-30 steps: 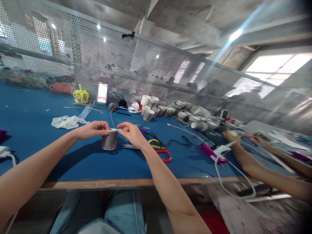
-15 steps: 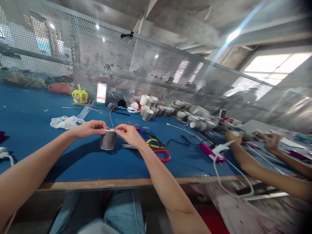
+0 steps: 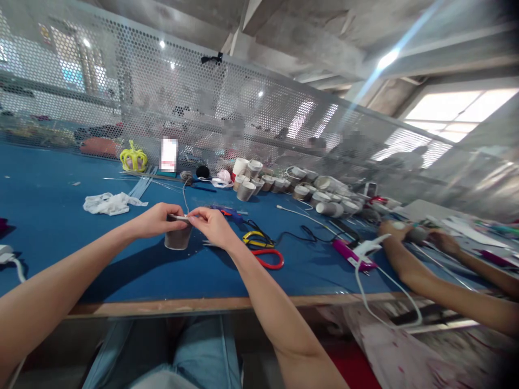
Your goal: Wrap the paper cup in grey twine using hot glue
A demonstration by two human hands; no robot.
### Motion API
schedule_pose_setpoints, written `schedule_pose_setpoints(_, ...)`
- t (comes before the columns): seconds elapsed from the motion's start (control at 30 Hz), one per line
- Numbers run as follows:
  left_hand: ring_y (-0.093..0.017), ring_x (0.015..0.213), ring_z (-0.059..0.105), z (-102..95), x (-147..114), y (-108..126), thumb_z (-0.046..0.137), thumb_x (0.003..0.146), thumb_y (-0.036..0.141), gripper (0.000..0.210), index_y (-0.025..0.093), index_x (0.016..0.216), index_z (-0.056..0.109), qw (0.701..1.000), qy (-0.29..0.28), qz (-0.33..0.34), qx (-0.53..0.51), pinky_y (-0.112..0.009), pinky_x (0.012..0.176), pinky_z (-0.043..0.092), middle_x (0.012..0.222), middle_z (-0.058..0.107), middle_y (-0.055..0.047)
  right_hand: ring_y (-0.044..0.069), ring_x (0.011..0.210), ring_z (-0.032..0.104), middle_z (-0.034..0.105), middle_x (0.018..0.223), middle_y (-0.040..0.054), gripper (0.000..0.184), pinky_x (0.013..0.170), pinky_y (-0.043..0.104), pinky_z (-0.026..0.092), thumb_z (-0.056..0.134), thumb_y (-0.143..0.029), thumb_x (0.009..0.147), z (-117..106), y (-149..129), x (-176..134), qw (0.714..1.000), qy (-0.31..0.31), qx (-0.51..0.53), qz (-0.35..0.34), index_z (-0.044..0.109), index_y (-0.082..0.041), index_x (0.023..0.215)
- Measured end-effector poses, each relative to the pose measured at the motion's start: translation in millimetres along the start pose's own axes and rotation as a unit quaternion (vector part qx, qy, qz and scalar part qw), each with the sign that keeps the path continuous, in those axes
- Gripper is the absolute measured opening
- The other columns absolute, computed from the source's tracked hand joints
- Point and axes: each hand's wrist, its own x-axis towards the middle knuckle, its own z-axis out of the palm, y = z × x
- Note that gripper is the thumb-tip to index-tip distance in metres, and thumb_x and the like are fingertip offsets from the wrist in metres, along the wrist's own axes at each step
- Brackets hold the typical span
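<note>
A small grey-brown cup (image 3: 177, 240), wrapped in what looks like yarn and with a pale rim, is held just above the blue tabletop. My left hand (image 3: 160, 220) grips its rim from the left, the fingers partly reaching over the opening. At the rim's right side, my right hand (image 3: 211, 225) pinches a thin grey yarn (image 3: 185, 197) against the edge; the fingertips hide the exact contact. From there the yarn runs back to a small grey yarn ball (image 3: 186, 176). Scissors with red and yellow handles (image 3: 267, 259) lie beside my right forearm.
Behind stand several similar cups (image 3: 246, 190). A crumpled white plastic bag (image 3: 109, 203) and a yellow crown-like piece (image 3: 133, 158) lie left. A purple glue gun (image 3: 352, 255) with a trailing cord sits right, near a co-worker's hands (image 3: 395, 229). A perforated metal screen (image 3: 259, 116) borders the table.
My left hand has shifted slightly right and farther over the cup's rim, and the cup has tilted a little. My right hand stays at the rim. The co-worker's hands have moved closer together.
</note>
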Motion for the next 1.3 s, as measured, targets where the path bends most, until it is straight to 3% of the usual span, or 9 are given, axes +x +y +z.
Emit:
schedule_pose_setpoints(0.47,-0.012,0.064,0.052,-5.1,-2,2,0.049,0.070,0.033,0.020,0.013,0.072,0.054,1.000,-0.018,0.005,-0.006,-0.022,0.061,0.040,0.067,0.056,0.000,0.006,0.045,0.029,0.035,0.047,-0.0070,0.012,0.045,0.019,0.024,0.049,-0.024,0.074,1,-1,-2,1.000,0.002,-0.004,-0.002,0.055,-0.013,0.073)
schedule_pose_setpoints(0.77,-0.010,0.054,0.047,-2.3,-2,5,0.048,0.070,0.027,0.014,0.014,0.065,0.050,0.999,0.008,-0.008,-0.037,-0.020,0.052,0.038,0.057,0.050,0.003,0.006,0.046,0.034,0.040,0.049,-0.0052,0.015,0.045,0.019,0.026,0.048,-0.027,0.075,7,0,-4,1.000,0.008,-0.020,-0.022,0.055,-0.014,0.075)
schedule_pose_setpoints(0.9,-0.010,0.054,0.049,-4.0,0,0,0.049,0.070,0.028,0.015,0.015,0.065,0.049,0.997,0.017,-0.011,-0.075,-0.021,0.052,0.039,0.056,0.050,0.003,0.006,0.042,0.038,0.048,0.048,-0.0048,0.023,0.044,0.018,0.030,0.046,-0.031,0.077,1,-1,-5,1.000,-0.020,0.005,-0.006,0.053,-0.014,0.091)
schedule_pose_setpoints(1.03,-0.010,0.058,0.050,-3.9,3,-11,0.049,0.072,0.033,0.018,0.015,0.068,0.049,0.992,0.069,0.008,-0.102,-0.023,0.057,0.041,0.061,0.053,0.002,0.005,0.036,0.037,0.056,0.051,-0.0023,0.020,0.040,0.017,0.031,0.041,-0.031,0.081,-9,-1,-6,0.999,-0.007,0.041,0.019,0.048,-0.014,0.089)
schedule_pose_setpoints(1.17,-0.010,0.061,0.048,0.0,7,-23,0.049,0.073,0.034,0.020,0.015,0.069,0.051,0.990,0.121,0.019,-0.076,-0.022,0.059,0.038,0.065,0.053,0.001,0.003,0.034,0.036,0.060,0.055,0.0004,0.013,0.036,0.016,0.031,0.044,-0.027,0.077,-12,1,-9,0.994,-0.071,0.034,0.075,0.047,-0.015,0.072)
schedule_pose_setpoints(1.23,-0.010,0.060,0.046,1.2,8,-26,0.049,0.074,0.034,0.020,0.014,0.070,0.051,0.991,0.115,0.017,-0.068,-0.021,0.057,0.036,0.064,0.052,0.002,0.004,0.036,0.039,0.061,0.060,0.0016,0.011,0.037,0.016,0.032,0.049,-0.024,0.073,-12,3,-10,0.988,-0.115,0.014,0.097,0.050,-0.015,0.068)
schedule_pose_setpoints(1.3,-0.010,0.060,0.045,0.2,9,-28,0.049,0.074,0.034,0.020,0.014,0.070,0.051,0.993,0.096,0.016,-0.063,-0.021,0.057,0.036,0.064,0.052,0.002,0.005,0.037,0.043,0.059,0.057,0.0008,0.011,0.037,0.017,0.033,0.052,-0.024,0.071,-13,7,-8,0.987,-0.117,-0.008,0.108,0.054,-0.014,0.067)
